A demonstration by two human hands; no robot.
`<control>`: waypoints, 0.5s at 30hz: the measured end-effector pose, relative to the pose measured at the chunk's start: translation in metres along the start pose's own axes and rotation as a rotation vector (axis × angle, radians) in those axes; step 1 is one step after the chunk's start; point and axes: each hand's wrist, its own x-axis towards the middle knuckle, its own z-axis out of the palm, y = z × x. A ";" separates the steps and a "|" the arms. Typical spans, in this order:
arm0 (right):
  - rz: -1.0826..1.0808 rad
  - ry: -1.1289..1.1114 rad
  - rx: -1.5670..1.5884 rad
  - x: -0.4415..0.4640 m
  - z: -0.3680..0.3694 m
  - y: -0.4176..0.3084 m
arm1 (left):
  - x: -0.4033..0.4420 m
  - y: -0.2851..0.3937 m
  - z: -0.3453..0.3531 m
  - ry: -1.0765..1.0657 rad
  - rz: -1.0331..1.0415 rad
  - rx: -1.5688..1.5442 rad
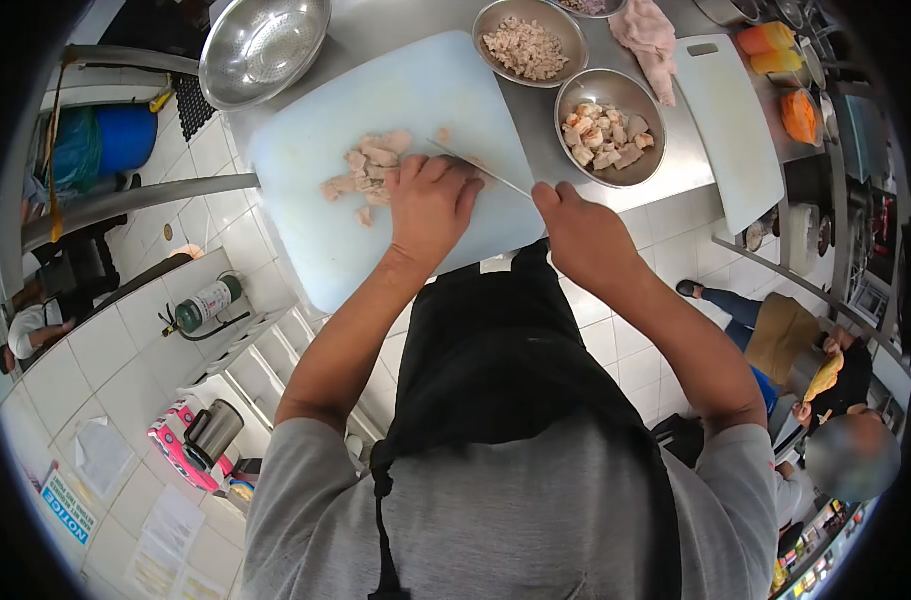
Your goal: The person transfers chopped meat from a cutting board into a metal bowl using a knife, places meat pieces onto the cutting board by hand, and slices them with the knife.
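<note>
A pale cutting board [315, 240] lies before me with pieces of cooked meat [375, 158] on its middle. My left hand [430, 205] rests on the meat, fingers curled down over it and partly hiding it. In my right hand [585, 230] is the handle of a knife [495, 176], fingers wrapped round it. The blade reaches left across the board, just beyond my left fingertips. Small meat scraps lie near the blade. Right of the board stands a metal bowl [615, 175] of chunky meat pieces.
A bowl of finely chopped meat [525, 48] stands behind the board, and a metal colander [263, 50] at the back left. A pink cloth [645, 45] and a second cutting board [725, 130] lie to the right. Another person [805, 350] stands at the far right.
</note>
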 end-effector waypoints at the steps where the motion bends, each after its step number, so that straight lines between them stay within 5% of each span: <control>1: -0.015 -0.012 -0.006 0.004 -0.004 -0.002 | 0.000 0.000 0.000 0.000 -0.007 0.000; 7: 0.089 -0.094 0.032 -0.017 -0.011 -0.005 | -0.003 0.000 -0.006 -0.023 -0.053 0.040; 15: -0.074 -0.007 0.009 0.014 -0.019 -0.003 | -0.003 0.002 -0.002 -0.017 -0.046 0.022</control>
